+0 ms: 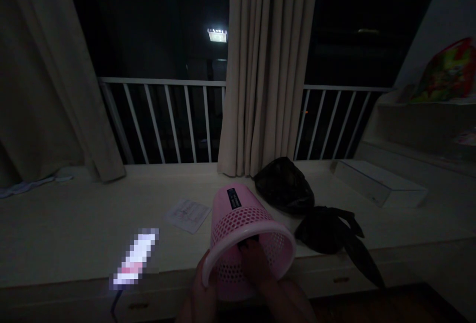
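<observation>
Nearest, bottom centre: left hand (203, 288) clasped around the outside of the pink basket (238, 229), thumb hooked over the near rim, fingers closed on the mesh wall. Right hand (260, 263) thrust into the basket's mouth, fingers hidden inside in the dark; impossible to tell how far open or whether anything held in there. Basket tipped on its side, mouth toward the camera, base with a dark label pointing far, held just above the near edge of the bench (74, 224), apparently not resting on it.

Risks, as a judgement: grip by one rim only, so a slip of the thumb could drop the basket off the near edge to the floor. Very dim light, so little to see inside; anything loose within could spill out of the tilted mouth. Thin mesh likely to flex if squeezed hard.

Left on the bench, a blurred-out bright strip (134, 258) with a cord trailing over the edge, easy to snag. Further in, a paper sheet (188, 214), light enough to be swept off. Right of the basket, black bags (320, 224), one draped over the edge and prone to slide. Far right, a white box (379, 187). Beyond, curtains (267, 65) and a railing (163, 120) against the night.
</observation>
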`<move>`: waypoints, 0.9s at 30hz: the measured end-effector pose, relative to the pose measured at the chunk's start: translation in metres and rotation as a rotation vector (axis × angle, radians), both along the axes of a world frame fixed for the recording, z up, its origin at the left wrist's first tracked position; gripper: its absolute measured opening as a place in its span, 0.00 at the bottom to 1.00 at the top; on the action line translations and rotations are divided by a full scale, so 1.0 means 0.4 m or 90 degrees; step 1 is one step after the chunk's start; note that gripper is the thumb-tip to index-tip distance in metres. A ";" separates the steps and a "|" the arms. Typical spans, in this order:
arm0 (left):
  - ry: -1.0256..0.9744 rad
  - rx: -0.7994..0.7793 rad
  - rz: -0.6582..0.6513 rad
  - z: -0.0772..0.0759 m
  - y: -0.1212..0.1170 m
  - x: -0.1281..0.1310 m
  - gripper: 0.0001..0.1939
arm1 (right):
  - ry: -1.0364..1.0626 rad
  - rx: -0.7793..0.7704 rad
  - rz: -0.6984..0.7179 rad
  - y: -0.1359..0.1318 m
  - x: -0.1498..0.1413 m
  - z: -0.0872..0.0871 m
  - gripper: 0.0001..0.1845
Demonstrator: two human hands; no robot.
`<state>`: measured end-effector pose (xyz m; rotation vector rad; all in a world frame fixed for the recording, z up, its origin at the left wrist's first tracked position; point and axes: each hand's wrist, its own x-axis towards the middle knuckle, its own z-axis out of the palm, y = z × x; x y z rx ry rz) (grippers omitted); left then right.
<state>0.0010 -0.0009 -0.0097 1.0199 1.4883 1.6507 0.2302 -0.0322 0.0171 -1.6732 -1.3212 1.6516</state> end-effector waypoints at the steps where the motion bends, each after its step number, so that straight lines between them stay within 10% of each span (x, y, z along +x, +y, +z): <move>1: 0.000 0.008 -0.002 0.001 0.001 0.001 0.26 | 0.001 0.007 -0.003 -0.001 -0.002 0.007 0.34; 8: 0.024 -0.028 0.007 0.008 0.000 0.004 0.27 | -0.037 0.007 -0.015 -0.016 -0.016 0.058 0.35; 15: 0.063 -0.063 0.029 0.039 -0.004 0.009 0.29 | -0.012 0.024 -0.031 -0.035 -0.032 0.206 0.37; 27: 0.073 -0.079 -0.008 0.030 0.001 0.002 0.31 | -0.015 0.037 -0.020 -0.017 -0.025 0.119 0.32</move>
